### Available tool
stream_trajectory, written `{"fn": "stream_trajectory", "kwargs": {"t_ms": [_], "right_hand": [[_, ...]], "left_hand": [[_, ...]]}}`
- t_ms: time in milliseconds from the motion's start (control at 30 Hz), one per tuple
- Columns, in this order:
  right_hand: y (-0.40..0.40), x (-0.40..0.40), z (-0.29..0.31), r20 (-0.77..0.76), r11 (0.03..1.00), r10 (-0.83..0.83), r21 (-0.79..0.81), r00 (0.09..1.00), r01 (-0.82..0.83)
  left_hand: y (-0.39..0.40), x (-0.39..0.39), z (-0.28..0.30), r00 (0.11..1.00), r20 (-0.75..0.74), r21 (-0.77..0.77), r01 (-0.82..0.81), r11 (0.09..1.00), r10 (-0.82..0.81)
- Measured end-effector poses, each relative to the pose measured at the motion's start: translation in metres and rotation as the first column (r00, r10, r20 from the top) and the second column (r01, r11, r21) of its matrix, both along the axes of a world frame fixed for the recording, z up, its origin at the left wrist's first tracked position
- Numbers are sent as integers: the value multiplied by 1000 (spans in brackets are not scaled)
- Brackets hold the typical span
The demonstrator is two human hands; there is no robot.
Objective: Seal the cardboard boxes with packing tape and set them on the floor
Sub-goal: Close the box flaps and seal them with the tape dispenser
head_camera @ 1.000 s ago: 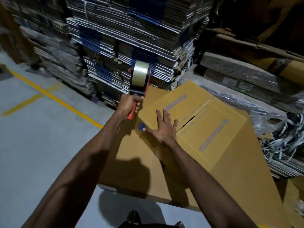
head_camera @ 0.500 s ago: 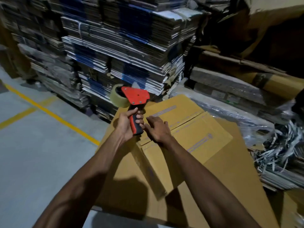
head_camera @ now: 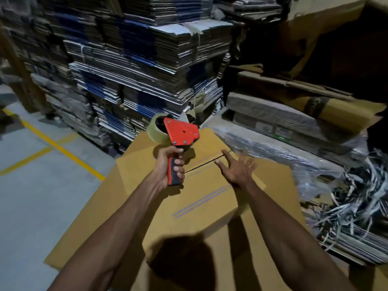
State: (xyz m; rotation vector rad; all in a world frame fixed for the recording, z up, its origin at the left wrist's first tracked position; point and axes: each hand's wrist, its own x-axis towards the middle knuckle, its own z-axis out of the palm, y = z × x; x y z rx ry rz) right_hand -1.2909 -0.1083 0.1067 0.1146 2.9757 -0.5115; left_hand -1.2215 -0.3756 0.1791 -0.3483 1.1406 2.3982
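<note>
Centre of frame: a tan corrugated cardboard box [head_camera: 201,194] with its top flaps folded down, a dark open seam running between them toward the upper right. Pale purple double lines are printed across the top face. The box rests on a broad flat sheet of brown cardboard [head_camera: 90,223] spread over the smooth grey concrete floor [head_camera: 31,196], which carries yellow painted lines at left.

Left hand [head_camera: 171,164]: fingers wrapped firmly round the red-and-black moulded handle of a red metal tape dispenser [head_camera: 180,134]. The dispenser is held upright above the far left part of the box top; its flat red side plate shows rivets, and a roll of translucent beige packing tape [head_camera: 156,129] sits on its left side. No tape is visible on the seam.

Right hand [head_camera: 236,170]: fingers spread and straight, gripping nothing, positioned over the right part of the box top at the seam. The fingertips are motion-blurred — contact with the cardboard cannot be confirmed.

Upper half of frame: tall strapped stacks of flattened cartons [head_camera: 147,66], layered edges in grey, brown and blue. Upper right: folded brown cardboard and plastic-wrapped bundles [head_camera: 283,143], glossy and creased. Right edge: a tangle of black-and-white strapping strips [head_camera: 357,196].
</note>
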Motion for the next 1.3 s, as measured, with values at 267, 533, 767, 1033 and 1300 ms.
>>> {"fn": "stream_trajectory", "kwargs": {"t_ms": [267,533,767,1033,1300], "right_hand": [[19,11,-8,62,986,-25,164,998,14],[37,66,-19,84,982,-179,77,980,172],[54,104,-15,-175,954,-248,-212,953,210],[62,86,-20,-111,729,-466,-611,878,309],[55,68,-18,-2,650,-578,-606,816,459]], "left_hand": [[68,-2,-3,999,21,-156,-37,987,40],[100,-5,-15,997,-74,-371,-45,928,18],[108,8,-14,997,32,-229,72,971,-66],[94,10,-10,994,-37,-292,89,952,-105],[80,15,-12,990,-77,-364,82,928,-118]]}}
